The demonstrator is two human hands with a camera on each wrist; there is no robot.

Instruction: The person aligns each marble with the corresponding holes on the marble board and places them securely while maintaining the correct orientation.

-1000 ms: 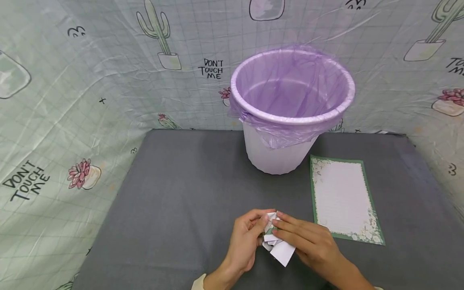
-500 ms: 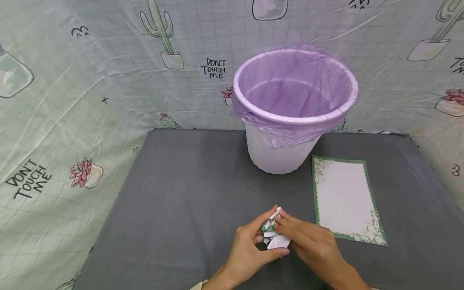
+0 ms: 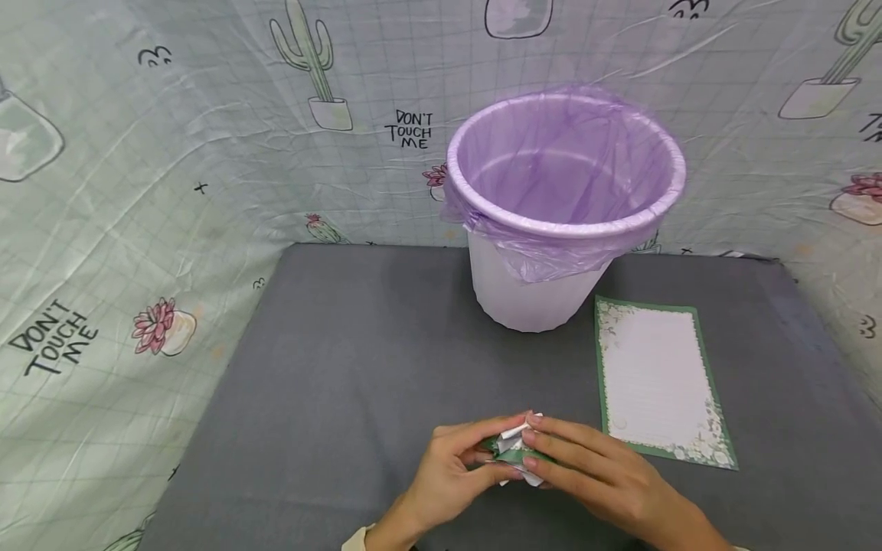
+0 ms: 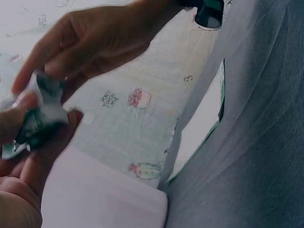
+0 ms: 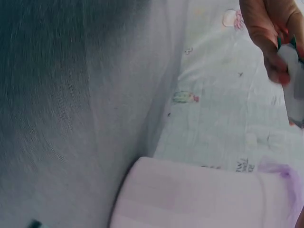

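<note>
In front of the bin, both hands work a crumpled sheet of paper (image 3: 513, 453), white with green printed edges, folded into a small uneven wad. My left hand (image 3: 444, 468) grips it from the left, thumb below and fingers above. From the right, my right hand (image 3: 609, 476) holds the same wad with its fingers laid across it; its thumb is hidden in the head view. The left wrist view shows the crumpled paper (image 4: 45, 114) between the two hands, partly blurred. Part of the wad (image 5: 293, 88) also appears at the right edge of the right wrist view.
A white bin (image 3: 527, 295) with a purple bag (image 3: 544, 256) over its rim stands at the back. Right of it lies a flat sheet of letter paper (image 3: 658, 379) with a green floral border. Patterned cloth (image 3: 227, 130) hangs behind the grey table (image 3: 331, 367).
The paper is squeezed into a smaller wad; its white flap that stuck out at the lower right is tucked in. Both hands have shifted their grip around it.
</note>
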